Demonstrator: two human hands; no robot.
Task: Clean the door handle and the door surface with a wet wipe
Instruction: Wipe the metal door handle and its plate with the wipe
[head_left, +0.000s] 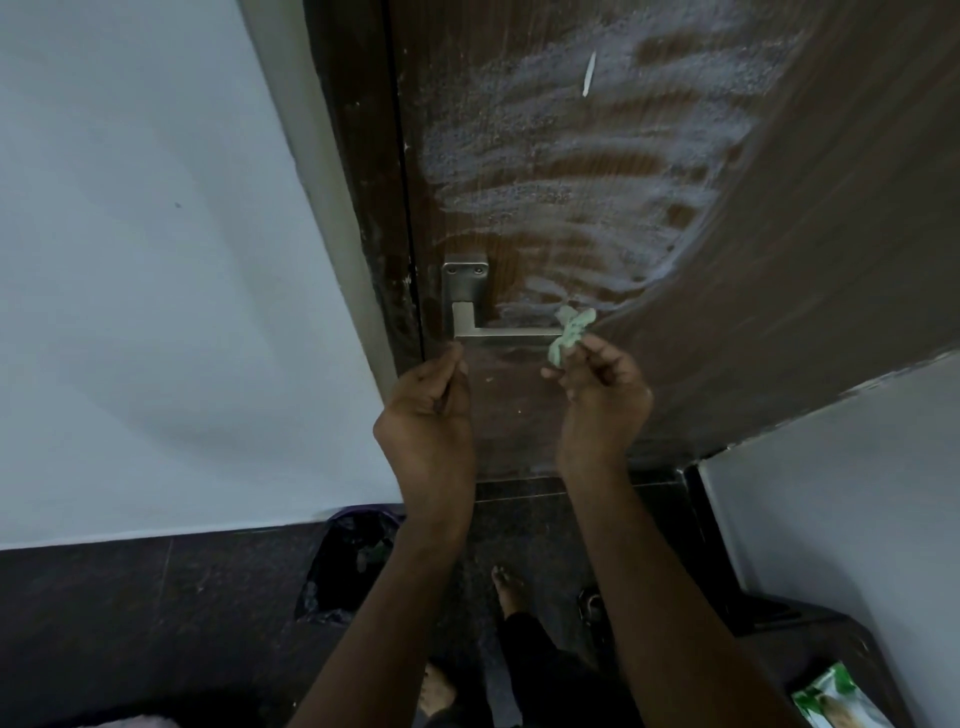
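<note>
Two hands are raised below the door handle. Right hand pinches a crumpled wet wipe at the lever's 3 o'clock end. Left hand, fingers curled, holds nothing visible. Door surface shows whitish streaks at 12 o'clock.

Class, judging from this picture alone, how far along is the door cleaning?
Done: pale wet streaks cover the door above the handle. In hand: the right hand pinches a crumpled wipe at the handle's tip; the left hand holds nothing visible. Left: the unstreaked panel below.
</note>
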